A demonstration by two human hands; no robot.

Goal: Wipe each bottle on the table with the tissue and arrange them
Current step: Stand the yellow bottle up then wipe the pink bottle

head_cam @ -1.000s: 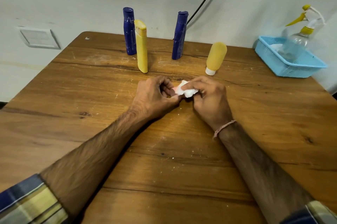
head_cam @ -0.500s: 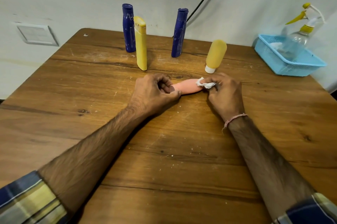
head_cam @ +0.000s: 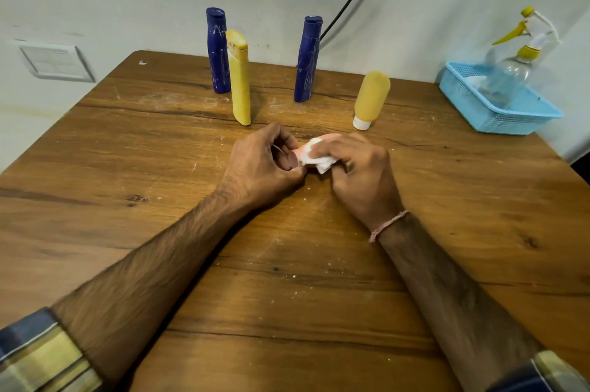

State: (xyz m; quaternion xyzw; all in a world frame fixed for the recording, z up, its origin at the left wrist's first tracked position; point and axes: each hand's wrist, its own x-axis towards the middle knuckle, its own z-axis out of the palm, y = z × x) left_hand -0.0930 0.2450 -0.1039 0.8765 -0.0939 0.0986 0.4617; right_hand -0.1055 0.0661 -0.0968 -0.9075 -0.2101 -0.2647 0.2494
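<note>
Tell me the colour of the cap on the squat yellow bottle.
White: the cap of the squat yellow bottle shows best in the head view.

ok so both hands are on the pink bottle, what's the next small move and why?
Probably draw the tissue rightward along the pink bottle. The left hand grips one end; the right hand presses the tissue onto it close beside that grip, so a stroke away from it would cover the remaining length.

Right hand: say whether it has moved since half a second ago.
Yes. The right hand slid left with the tissue, toward the left hand; the tissue was below the yellow tube's cap, now left of it.
</note>
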